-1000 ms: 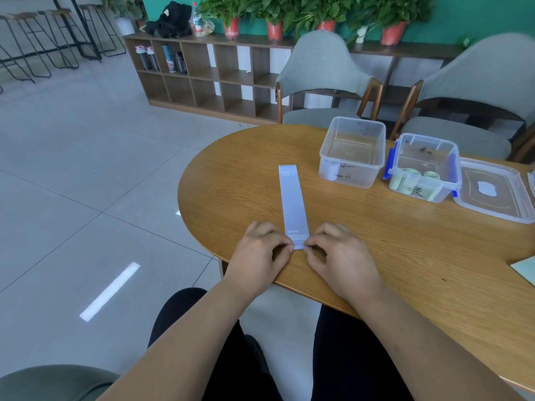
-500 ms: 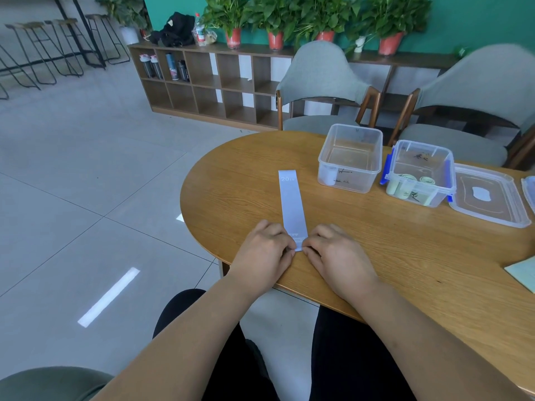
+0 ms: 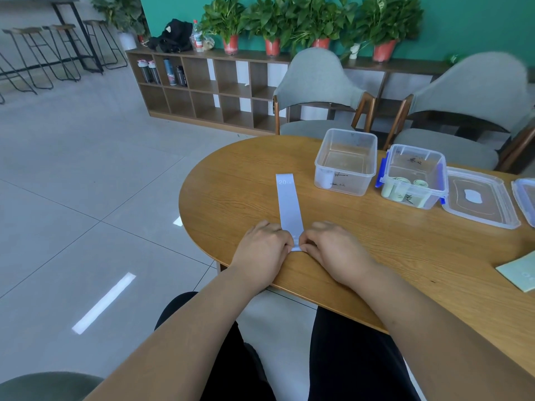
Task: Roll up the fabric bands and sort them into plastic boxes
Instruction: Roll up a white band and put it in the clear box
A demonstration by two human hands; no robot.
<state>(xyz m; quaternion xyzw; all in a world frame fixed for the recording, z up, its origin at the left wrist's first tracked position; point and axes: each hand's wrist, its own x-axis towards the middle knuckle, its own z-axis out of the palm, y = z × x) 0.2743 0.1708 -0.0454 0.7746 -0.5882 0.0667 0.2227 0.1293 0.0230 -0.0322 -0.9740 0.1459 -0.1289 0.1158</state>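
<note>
- From my remote seat, the head view shows the person's left hand (image 3: pixel 262 247) and right hand (image 3: pixel 333 250) drawn close together at the near edge of an oval wooden table (image 3: pixel 376 256).
- Both hands have their fingers curled down on the near end of a pale blue fabric band (image 3: pixel 288 204), and each pinches it from its own side. A small fold or first turn of the band shows between the fingertips.
- The rest of the band lies flat on the tabletop and runs straight away from the person. White print reading "20" shows at its far end.
- Beyond the band and to its right stands a clear plastic box (image 3: pixel 353 180) with no lid on it. A white roll (image 3: pixel 325 179) stands in its near left corner, and there is handwriting on its front wall that I cannot read.
- Just beside it on the right stands a blue-clipped plastic box (image 3: pixel 428 198), also open, with pale green rolls (image 3: pixel 401 183) against its front wall.
- A clear lid (image 3: pixel 492 209) lies flat on the table right of that box. The edge of a second lid (image 3: pixel 525 198) shows at the picture's right border.
- A flat pale green band (image 3: pixel 519 274) lies near the right border, well apart from the hands.
- Two grey upholstered chairs (image 3: pixel 318 79) stand behind the table, before a low wooden shelf unit (image 3: pixel 208 88) topped with potted plants (image 3: pixel 272 21).
</note>
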